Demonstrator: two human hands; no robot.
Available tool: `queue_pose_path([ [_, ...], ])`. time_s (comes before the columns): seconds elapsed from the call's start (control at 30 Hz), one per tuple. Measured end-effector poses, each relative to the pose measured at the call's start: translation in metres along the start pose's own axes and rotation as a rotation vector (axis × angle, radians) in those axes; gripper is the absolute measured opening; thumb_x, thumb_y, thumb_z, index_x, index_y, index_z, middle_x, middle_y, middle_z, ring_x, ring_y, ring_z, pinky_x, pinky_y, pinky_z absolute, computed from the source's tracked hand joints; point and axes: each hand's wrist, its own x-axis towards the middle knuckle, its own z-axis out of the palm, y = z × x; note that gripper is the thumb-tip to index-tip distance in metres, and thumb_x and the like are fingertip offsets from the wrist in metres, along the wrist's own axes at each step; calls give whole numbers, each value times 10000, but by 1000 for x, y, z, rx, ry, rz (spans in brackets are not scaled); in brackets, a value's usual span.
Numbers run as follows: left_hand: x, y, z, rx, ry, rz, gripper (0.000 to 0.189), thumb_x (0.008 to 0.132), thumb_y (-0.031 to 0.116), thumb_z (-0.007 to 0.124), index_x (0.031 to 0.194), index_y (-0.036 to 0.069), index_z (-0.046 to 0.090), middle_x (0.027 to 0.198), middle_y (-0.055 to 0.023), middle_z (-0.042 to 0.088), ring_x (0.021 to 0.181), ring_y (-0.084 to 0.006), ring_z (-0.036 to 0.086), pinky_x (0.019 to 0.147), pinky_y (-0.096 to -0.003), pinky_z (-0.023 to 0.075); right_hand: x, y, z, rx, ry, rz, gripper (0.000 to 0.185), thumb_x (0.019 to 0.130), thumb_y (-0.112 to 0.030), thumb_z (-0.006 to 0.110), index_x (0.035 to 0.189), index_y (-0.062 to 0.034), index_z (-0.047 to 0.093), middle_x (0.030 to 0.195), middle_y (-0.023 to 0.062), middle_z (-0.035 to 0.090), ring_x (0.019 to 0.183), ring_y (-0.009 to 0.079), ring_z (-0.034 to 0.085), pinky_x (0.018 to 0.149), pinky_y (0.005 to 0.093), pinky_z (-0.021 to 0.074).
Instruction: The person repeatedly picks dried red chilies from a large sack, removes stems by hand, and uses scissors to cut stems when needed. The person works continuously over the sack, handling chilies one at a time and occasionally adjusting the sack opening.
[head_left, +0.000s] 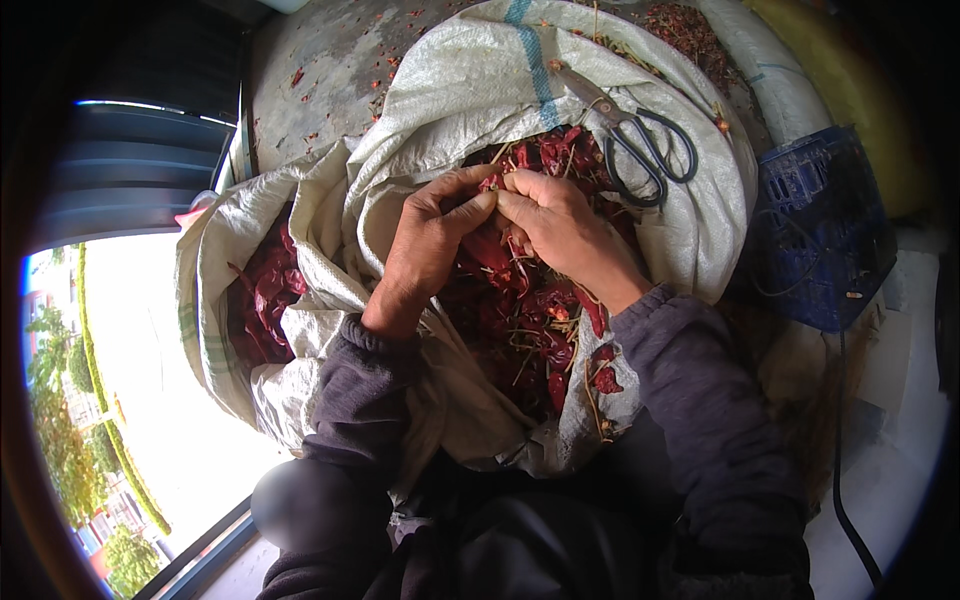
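Note:
Dried red chilli peppers (547, 300) with loose stalks fill a white woven sack (442, 82) whose rim is folded outward. Over its opening my left hand (442, 217) and my right hand (551, 214) meet, fingertips pinching one red chilli (491, 182) between them. Much of that chilli is hidden behind my fingers. Black-handled scissors (622, 124) with rusty blades lie on the sack's folded cloth, beyond my right hand.
At left stands a second woven sack (202, 300) with more dried chillies (266, 300). A blue plastic crate (817, 225) sits at right, with a black cable (841, 450) running below it. Red scraps dot the concrete floor (322, 75). Bright daylight enters through an opening at left.

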Motion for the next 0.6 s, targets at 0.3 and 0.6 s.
queue_pose_path([
  [0.3, 1, 5, -5, -5, 1, -108, 203, 1008, 126, 603, 1160, 2, 655, 876, -90, 719, 657, -141, 691, 557, -250, 567, 4, 7, -2, -86, -81, 64, 214, 975, -201, 618, 946, 10, 630, 773, 65, 674, 584, 127, 596, 527, 325, 485],
  [0.6, 3, -1, -5, 408, 122, 114, 221, 968, 147, 656, 1093, -35, 680, 904, -29, 688, 818, -96, 610, 734, -253, 509, 3, 7, 8, -465, 324, -463, 178, 895, -184, 724, 914, -13, 676, 796, 160, 704, 720, 327, 703, 651, 415, 541],
])
